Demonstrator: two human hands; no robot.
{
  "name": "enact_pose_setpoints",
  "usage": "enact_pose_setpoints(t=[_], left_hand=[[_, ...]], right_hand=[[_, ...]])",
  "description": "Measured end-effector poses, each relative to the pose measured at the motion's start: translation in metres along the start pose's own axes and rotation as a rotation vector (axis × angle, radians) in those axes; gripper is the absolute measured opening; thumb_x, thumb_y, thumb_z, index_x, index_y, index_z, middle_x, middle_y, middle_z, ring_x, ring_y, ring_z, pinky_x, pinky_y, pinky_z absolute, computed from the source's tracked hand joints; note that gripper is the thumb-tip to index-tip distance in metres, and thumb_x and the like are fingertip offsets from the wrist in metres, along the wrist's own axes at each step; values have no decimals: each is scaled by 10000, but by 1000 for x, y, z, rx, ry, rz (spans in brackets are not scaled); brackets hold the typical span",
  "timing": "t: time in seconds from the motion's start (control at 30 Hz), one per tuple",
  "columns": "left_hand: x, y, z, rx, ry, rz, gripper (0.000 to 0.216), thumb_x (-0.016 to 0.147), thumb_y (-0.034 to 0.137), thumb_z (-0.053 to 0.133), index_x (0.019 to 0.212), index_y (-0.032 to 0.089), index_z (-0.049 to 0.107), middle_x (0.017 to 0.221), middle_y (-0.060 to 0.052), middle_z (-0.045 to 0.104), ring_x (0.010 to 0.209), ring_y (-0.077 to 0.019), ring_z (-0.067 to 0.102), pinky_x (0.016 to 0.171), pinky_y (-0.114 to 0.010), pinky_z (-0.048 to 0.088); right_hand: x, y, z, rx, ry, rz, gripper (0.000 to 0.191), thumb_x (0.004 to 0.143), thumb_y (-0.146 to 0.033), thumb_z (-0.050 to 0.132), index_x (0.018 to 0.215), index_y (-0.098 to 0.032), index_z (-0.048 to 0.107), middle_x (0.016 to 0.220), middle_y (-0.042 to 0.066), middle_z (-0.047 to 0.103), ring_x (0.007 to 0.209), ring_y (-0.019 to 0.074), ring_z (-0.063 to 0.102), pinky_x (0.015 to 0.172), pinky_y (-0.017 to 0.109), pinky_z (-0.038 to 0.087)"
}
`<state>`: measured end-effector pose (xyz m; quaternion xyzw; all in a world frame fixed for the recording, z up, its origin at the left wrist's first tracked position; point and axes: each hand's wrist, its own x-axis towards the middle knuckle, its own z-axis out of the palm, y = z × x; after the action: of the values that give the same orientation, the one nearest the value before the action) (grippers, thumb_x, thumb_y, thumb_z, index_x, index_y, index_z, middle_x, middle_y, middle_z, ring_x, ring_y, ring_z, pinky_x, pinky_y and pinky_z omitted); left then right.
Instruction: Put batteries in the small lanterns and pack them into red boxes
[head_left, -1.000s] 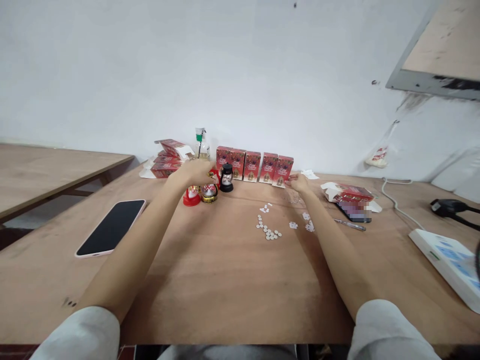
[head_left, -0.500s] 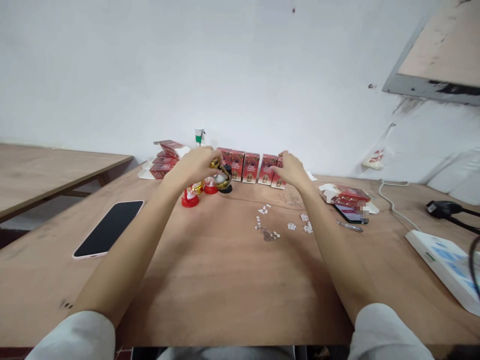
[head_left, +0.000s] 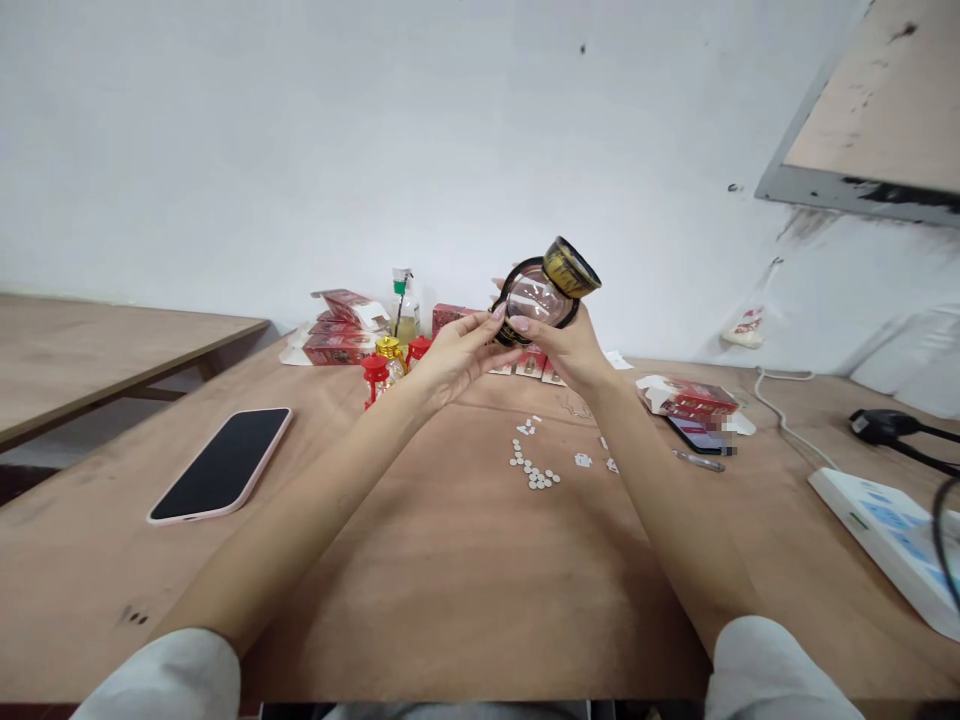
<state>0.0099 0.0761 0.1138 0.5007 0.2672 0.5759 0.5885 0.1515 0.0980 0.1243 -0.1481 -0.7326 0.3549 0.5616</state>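
Both my hands hold a small lantern point(head_left: 546, 290) up in the air above the far middle of the table, tilted on its side. It has a clear globe, a black ring and a gold and black base that points up and right. My left hand point(head_left: 454, 353) grips it from the left and below. My right hand point(head_left: 571, 350) grips it from below on the right. Behind the hands a row of red boxes point(head_left: 450, 318) stands along the wall, partly hidden. Small red and gold lanterns point(head_left: 386, 362) stand on the table to the left of my hands.
A black phone in a pink case point(head_left: 223, 462) lies at the left. Small round silver discs point(head_left: 534, 468) and white scraps lie mid-table. A flattened red box, a second phone point(head_left: 699, 436) and a pen lie at the right, with a white power strip point(head_left: 891, 532) beyond. A spray bottle point(head_left: 403, 306) stands at the back.
My left hand picked a lantern from the group at the back left and carried it up and to the right. My right hand left the red boxes and joined it on the lantern.
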Motion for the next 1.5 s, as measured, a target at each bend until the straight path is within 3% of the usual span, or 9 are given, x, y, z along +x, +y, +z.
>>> enact_pose_setpoints(t=[0.13,0.3,0.53,0.7,1.0,1.1,1.27,1.37,1.5], left_hand=[[5,-28,-9,341,-42,-114,231,862,362,567,925,140,557,951,-89,650,795,-159,659,777,-364,546],[-15,-84,-15,1078,-155,77,273,810,439,595,816,170,550,864,-88,653,844,-239,629,774,-395,498],[-48,-111,-26,1658,-311,85,500,901,601,302,1007,148,483,1000,-171,632,954,-324,618,718,-419,489],[-44,-107,-25,1886,-539,161,587,905,611,244,1125,137,513,1111,-199,587,963,-330,620,699,-418,509],[-42,-108,-17,1953,-609,164,348,918,162,322,1214,134,504,1067,-191,615,893,-285,658,685,-382,506],[-45,-105,-23,1914,-559,165,307,937,186,315,1177,149,503,1075,-161,630,909,-269,658,677,-360,505],[-62,-98,-51,1796,-293,163,330,986,343,208,980,210,510,990,-76,655,859,-212,656,679,-320,498],[-74,-95,-60,1515,-63,313,310,979,360,253,871,222,508,854,-42,646,792,-171,635,714,-290,488],[-85,-88,-51,1309,14,605,227,960,287,356,861,213,546,780,-33,645,719,-147,616,672,-268,479]], right_hand=[[4,5,0,-175,295,-92,611,671,-481,732,1190,-218,547,1118,57,655,1118,237,581,976,426,458],[-24,28,-2,-286,600,-59,575,712,-465,680,1203,-201,544,1108,66,658,1162,227,549,1009,397,429],[-137,60,-10,-291,513,335,420,657,-389,739,1006,-177,642,1051,81,692,1030,254,630,983,443,456],[-149,69,-6,-213,483,400,374,655,-393,740,953,-182,657,996,71,710,983,260,651,928,433,490],[-139,84,7,-107,563,464,379,595,-400,771,870,-174,641,923,66,712,873,237,655,837,404,515],[-139,85,8,-121,521,473,375,613,-417,758,876,-178,638,932,62,708,878,233,650,834,401,513],[-141,78,12,-338,360,462,356,648,-428,733,886,-187,623,934,70,702,919,267,643,849,429,493],[-141,71,14,-427,291,387,376,673,-383,718,977,-184,622,1019,88,691,984,281,630,897,440,471],[-143,65,14,-459,141,194,476,737,-277,661,1195,-225,542,1224,76,612,1151,246,560,993,407,428]])
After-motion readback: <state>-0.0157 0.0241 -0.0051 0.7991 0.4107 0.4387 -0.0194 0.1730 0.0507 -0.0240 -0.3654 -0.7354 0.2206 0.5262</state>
